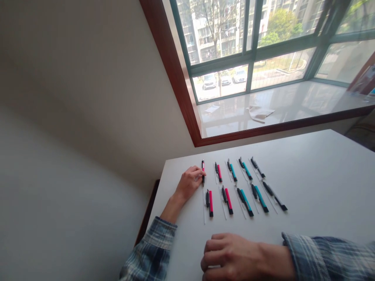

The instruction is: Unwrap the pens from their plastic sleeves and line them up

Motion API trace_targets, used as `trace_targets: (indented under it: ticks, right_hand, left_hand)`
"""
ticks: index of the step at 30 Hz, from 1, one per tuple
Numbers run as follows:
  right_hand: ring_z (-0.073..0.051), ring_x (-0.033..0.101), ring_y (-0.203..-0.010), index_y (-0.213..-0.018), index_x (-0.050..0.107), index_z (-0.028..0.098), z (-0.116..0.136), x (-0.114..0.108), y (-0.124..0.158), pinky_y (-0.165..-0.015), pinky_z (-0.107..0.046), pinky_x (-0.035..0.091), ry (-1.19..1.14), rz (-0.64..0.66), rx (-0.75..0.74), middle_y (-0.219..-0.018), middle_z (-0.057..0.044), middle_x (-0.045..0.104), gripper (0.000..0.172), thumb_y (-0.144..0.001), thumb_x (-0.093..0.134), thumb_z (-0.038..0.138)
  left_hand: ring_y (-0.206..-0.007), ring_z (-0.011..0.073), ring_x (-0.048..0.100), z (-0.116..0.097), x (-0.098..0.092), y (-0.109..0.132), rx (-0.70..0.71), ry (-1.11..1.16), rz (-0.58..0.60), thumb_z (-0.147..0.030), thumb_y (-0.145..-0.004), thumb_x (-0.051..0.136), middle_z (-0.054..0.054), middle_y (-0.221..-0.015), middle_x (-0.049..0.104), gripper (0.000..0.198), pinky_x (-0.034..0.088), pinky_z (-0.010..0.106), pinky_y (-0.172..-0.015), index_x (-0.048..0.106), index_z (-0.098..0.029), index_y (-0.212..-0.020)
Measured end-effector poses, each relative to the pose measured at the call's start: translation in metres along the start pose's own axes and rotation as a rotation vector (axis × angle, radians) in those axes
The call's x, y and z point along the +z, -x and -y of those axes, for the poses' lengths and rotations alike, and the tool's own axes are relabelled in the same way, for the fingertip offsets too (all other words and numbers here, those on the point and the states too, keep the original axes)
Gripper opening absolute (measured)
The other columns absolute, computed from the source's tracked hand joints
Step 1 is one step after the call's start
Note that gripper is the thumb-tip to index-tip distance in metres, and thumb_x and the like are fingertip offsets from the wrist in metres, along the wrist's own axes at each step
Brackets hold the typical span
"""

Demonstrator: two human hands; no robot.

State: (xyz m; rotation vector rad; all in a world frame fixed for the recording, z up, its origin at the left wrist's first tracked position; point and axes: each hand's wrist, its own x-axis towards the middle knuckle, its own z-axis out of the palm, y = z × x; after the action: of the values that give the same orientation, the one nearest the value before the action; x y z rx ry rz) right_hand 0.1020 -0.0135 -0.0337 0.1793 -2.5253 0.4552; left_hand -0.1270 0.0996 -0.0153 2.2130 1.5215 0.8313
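At the left end of the far row, my left hand [190,182] has its fingertips closed on an assembled pen [203,168] with a pink-red and black barrel. The pen lies on the white table [322,187], pointing away from me. Beside it are two rows of disassembled pens, each laid out as a barrel, a black grip part and a thin refill. Some barrels are pink-red [228,201], several are teal [261,199], and two at the right are grey [277,198]. My right hand [234,257] rests near the front, fingers curled in; nothing shows in it.
A wall [88,117] stands along the left. Behind the table is a window with a red-brown frame [199,138] and a pale sill [234,121], where a crumpled cloth [259,113] lies. The table's far edge runs below the sill.
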Motion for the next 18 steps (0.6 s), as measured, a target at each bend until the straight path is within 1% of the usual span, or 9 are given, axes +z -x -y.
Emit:
trace_targets:
  ticks: [4, 9, 10, 12, 14, 15, 16, 17, 18]
  right_hand:
    - [-0.016, 0.054, -0.079, -0.092, 0.060, 0.023, 0.002, -0.001, -0.001, -0.070, -0.031, 0.042, -0.009, 0.018, 0.021, -0.087, 0.001, 0.068, 0.015, -0.104, 0.053, 0.026]
    - [-0.016, 0.053, -0.075, -0.090, 0.060, 0.023, 0.005, -0.001, -0.002, -0.067, -0.030, 0.043, 0.000, -0.010, 0.049, -0.082, 0.002, 0.065, 0.008, -0.098, 0.057, 0.025]
    - [-0.015, 0.053, -0.074, -0.088, 0.060, 0.024, 0.005, -0.002, -0.004, -0.066, -0.030, 0.043, 0.026, -0.013, 0.042, -0.081, 0.002, 0.065, 0.009, -0.097, 0.057, 0.023]
    - [-0.015, 0.052, -0.070, -0.080, 0.057, 0.023, 0.004, -0.010, -0.008, -0.063, -0.031, 0.042, 0.104, -0.012, -0.003, -0.078, 0.002, 0.064, 0.017, -0.096, 0.055, 0.018]
    - [-0.014, 0.050, -0.066, -0.074, 0.055, 0.023, -0.001, -0.026, -0.015, -0.059, -0.032, 0.040, 0.195, -0.015, -0.060, -0.074, 0.002, 0.061, 0.024, -0.097, 0.054, 0.016]
    - [-0.014, 0.050, -0.065, -0.077, 0.058, 0.023, -0.006, -0.038, -0.020, -0.060, -0.033, 0.041, 0.233, -0.004, -0.060, -0.075, 0.002, 0.062, 0.022, -0.098, 0.054, 0.018]
    - [-0.015, 0.052, -0.066, -0.083, 0.062, 0.023, -0.012, -0.052, -0.025, -0.062, -0.033, 0.043, 0.268, -0.001, -0.031, -0.078, 0.001, 0.064, 0.017, -0.097, 0.054, 0.016]
    - [-0.016, 0.056, -0.070, -0.090, 0.066, 0.022, -0.021, -0.069, -0.031, -0.065, -0.033, 0.045, 0.287, 0.006, 0.054, -0.083, 0.000, 0.068, 0.016, -0.097, 0.054, 0.014]
    - [-0.017, 0.060, -0.075, -0.095, 0.068, 0.022, -0.032, -0.086, -0.037, -0.068, -0.032, 0.047, 0.275, 0.011, 0.148, -0.086, -0.002, 0.070, 0.018, -0.097, 0.053, 0.012]
  left_hand:
    - [-0.093, 0.0220, 0.065, -0.005, 0.000, 0.001, 0.004, 0.015, 0.001, -0.010, -0.086, 0.060, 0.005, -0.096, 0.070, 0.025, 0.049, 0.033, -0.087, 0.078, -0.026, -0.090]
    - [-0.094, 0.0229, 0.065, -0.009, -0.001, 0.002, 0.005, -0.007, 0.001, -0.010, -0.087, 0.058, 0.005, -0.096, 0.071, 0.025, 0.048, 0.035, -0.087, 0.077, -0.025, -0.090]
    - [-0.095, 0.0229, 0.065, -0.010, -0.001, 0.003, 0.009, -0.014, 0.003, -0.010, -0.087, 0.058, 0.005, -0.097, 0.071, 0.025, 0.048, 0.035, -0.087, 0.077, -0.025, -0.090]
    - [-0.095, 0.0229, 0.065, -0.010, -0.001, 0.003, 0.011, -0.024, 0.002, -0.009, -0.087, 0.057, 0.005, -0.097, 0.071, 0.026, 0.048, 0.035, -0.088, 0.077, -0.025, -0.091]
    - [-0.096, 0.0231, 0.064, -0.011, 0.000, 0.004, 0.012, -0.024, 0.000, -0.009, -0.087, 0.057, 0.005, -0.098, 0.072, 0.026, 0.048, 0.035, -0.089, 0.077, -0.026, -0.092]
    - [-0.096, 0.0234, 0.064, -0.011, 0.000, 0.004, 0.015, -0.018, -0.004, -0.010, -0.088, 0.057, 0.005, -0.098, 0.072, 0.026, 0.048, 0.035, -0.089, 0.077, -0.026, -0.092]
    - [-0.096, 0.0238, 0.064, -0.010, 0.001, 0.004, 0.021, -0.004, -0.012, -0.011, -0.088, 0.057, 0.005, -0.098, 0.072, 0.025, 0.048, 0.036, -0.089, 0.077, -0.026, -0.092]
    - [-0.095, 0.0243, 0.064, -0.010, 0.002, 0.004, 0.030, 0.015, -0.022, -0.011, -0.088, 0.059, 0.006, -0.098, 0.072, 0.024, 0.048, 0.036, -0.089, 0.077, -0.026, -0.092]
    - [-0.094, 0.0248, 0.064, -0.009, 0.003, 0.004, 0.038, 0.040, -0.034, -0.012, -0.088, 0.060, 0.006, -0.097, 0.072, 0.022, 0.048, 0.037, -0.089, 0.078, -0.026, -0.092]
